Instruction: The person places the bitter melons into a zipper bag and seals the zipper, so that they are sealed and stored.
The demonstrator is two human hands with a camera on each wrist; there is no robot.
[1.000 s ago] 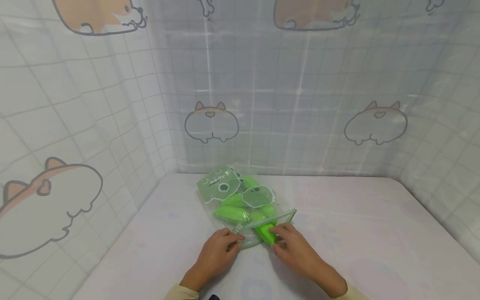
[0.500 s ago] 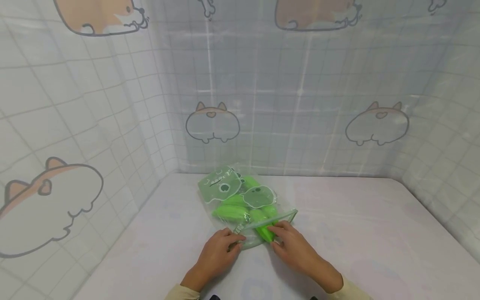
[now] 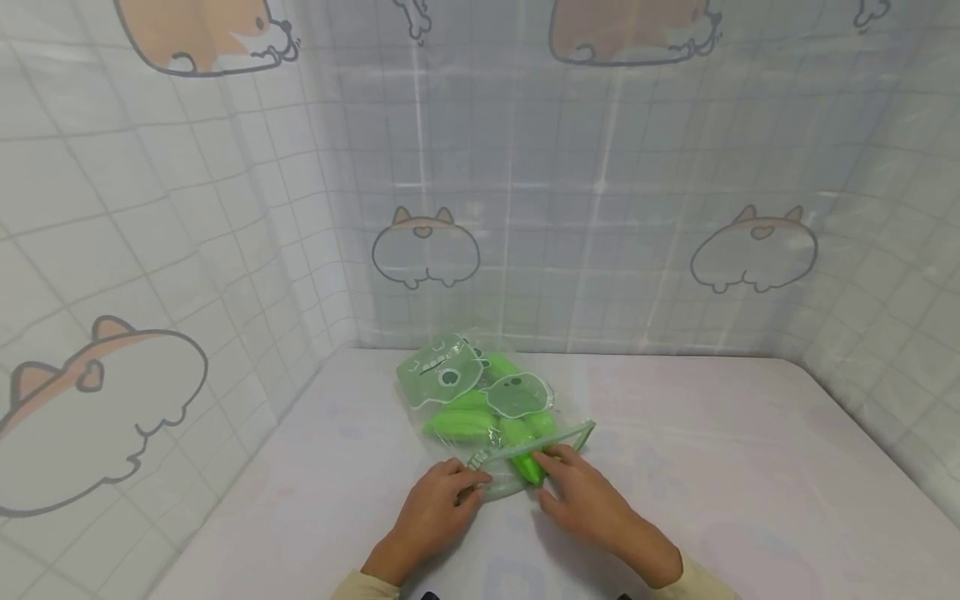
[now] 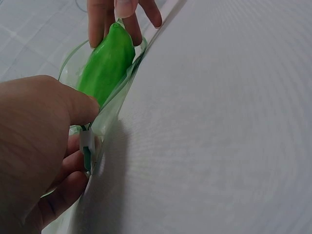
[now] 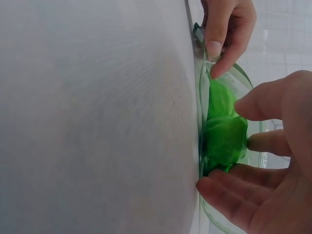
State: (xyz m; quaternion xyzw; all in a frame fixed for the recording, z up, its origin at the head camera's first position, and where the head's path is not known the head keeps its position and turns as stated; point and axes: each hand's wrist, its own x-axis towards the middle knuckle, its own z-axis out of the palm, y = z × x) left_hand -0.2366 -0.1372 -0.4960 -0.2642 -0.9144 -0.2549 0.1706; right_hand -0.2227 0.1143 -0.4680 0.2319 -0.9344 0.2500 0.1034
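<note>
A clear zip bag [image 3: 517,481] with a green cartoon animal print lies on the table, its mouth facing me. Several bright green, ridged, tapered pieces [image 3: 461,426] are inside. One such piece [image 4: 108,66] lies in the mouth, its pointed end toward me. My left hand [image 3: 438,508] pinches the left corner of the mouth between thumb and fingers, by the white slider [image 4: 86,140]. My right hand [image 3: 588,500] is at the mouth's right part, its fingers nearly straight and spread around the near end of that piece, some inside the bag [image 5: 207,207].
A pale, faintly patterned table [image 3: 712,433] extends to both sides of the bag. Behind and beside it hang light grid-patterned sheets [image 3: 585,167] with cartoon dogs. Small dark objects [image 3: 430,596] show at the bottom edge of the head view.
The green piece at the mouth has slid a little farther into the bag. My right hand has shifted slightly left with it. The left hand keeps its place on the bag's corner.
</note>
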